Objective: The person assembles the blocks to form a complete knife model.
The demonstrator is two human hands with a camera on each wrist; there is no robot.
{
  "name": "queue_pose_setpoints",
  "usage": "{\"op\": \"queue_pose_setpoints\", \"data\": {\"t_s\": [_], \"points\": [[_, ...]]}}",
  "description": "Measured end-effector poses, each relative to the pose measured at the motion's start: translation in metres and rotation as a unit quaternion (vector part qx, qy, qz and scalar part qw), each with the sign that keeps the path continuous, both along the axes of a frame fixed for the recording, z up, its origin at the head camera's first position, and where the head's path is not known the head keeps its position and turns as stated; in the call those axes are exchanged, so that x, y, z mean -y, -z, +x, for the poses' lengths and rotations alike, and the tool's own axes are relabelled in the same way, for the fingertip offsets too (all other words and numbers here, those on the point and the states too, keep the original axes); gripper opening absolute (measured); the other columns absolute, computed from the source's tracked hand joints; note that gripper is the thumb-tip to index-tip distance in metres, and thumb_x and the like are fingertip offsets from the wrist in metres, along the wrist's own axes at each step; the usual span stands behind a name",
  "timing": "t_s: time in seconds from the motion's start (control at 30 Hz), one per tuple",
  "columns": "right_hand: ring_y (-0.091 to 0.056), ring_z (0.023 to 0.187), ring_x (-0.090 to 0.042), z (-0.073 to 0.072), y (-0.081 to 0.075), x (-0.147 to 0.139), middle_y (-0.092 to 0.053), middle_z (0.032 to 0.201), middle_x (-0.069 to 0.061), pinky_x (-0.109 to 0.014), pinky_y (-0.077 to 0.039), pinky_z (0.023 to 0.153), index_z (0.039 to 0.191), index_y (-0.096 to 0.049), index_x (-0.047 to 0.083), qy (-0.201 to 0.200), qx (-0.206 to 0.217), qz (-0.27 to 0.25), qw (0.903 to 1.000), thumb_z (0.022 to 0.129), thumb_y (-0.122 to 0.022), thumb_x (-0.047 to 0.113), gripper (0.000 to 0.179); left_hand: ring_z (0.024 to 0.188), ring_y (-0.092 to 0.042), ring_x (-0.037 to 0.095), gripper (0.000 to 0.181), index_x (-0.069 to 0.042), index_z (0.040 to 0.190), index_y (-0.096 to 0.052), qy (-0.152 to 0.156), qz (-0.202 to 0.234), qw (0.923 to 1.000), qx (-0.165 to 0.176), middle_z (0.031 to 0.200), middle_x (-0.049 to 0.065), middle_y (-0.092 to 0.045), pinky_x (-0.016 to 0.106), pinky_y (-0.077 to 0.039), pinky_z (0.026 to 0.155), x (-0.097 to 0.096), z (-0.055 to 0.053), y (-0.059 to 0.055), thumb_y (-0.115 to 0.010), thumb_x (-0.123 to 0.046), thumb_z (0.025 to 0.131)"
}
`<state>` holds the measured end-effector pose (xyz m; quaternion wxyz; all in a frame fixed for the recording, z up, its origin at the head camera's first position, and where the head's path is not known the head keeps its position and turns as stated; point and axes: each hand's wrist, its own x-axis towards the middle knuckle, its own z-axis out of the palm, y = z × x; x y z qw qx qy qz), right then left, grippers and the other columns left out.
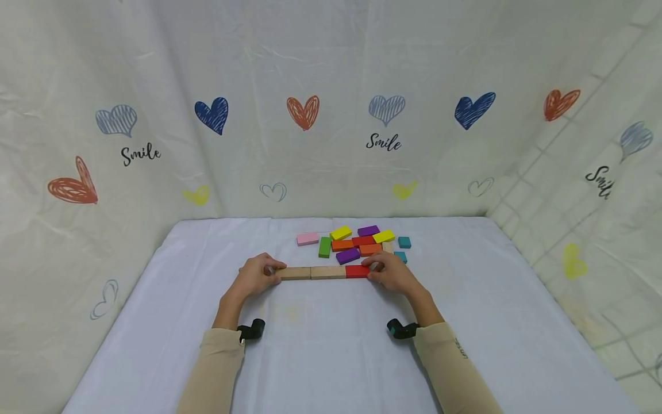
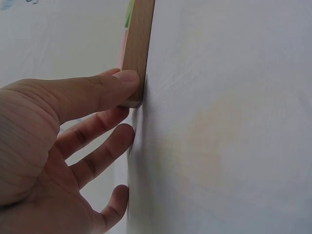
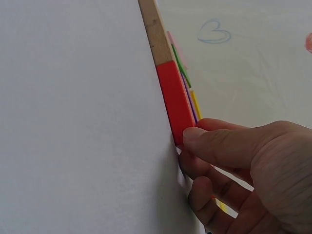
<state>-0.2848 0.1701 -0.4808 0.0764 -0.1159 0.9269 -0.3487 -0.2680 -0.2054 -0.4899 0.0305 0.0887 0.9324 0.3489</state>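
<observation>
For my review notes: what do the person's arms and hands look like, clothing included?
The long, beige fabric left sleeve has a matching right sleeve with small dark lettering. A black, round-ended left wrist device pairs with a similar right wrist device. The left hand and right hand are ungloved.

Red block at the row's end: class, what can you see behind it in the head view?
Behind the red block lie a purple block and, farther back, an orange block. The right hand covers one end and hides whatever lies behind the hand.
</observation>
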Motion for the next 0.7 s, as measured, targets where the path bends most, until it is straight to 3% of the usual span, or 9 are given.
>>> {"op": "queue_pose_setpoints", "data": {"t_s": [0.5,0.7], "points": [[-0.062,0.100,-0.023,-0.001,0.002,-0.005,-0.067,0.119,-0.005,-0.033,-0.057,0.078,0.125,-0.072,0.016,-0.002,0.016,-0.014,0.9998,0.091,-0.076,0.014,0.034,0.084,-0.054,0.017,0.034,-0.020,0.117,-0.079,-0.003,-0.005,1.0000,0.002,0.105,0.001,-0.066,0.035,-0.033,0.074,-0.001,0.001,-0.001,-0.081,-0.010,0.085],[-0.062,0.102,-0.025,-0.004,-0.001,-0.015,-0.068,0.120,-0.007,-0.034,-0.058,0.077,0.127,-0.069,0.016,0.031,0.027,-0.044,0.9982,0.095,-0.072,0.023,0.033,0.084,-0.054,0.017,0.033,-0.019,0.117,-0.079,-0.004,-0.005,1.0000,0.002,0.105,0.002,-0.067,0.036,-0.034,0.075,-0.001,0.001,-0.001,-0.081,-0.010,0.085]]}}
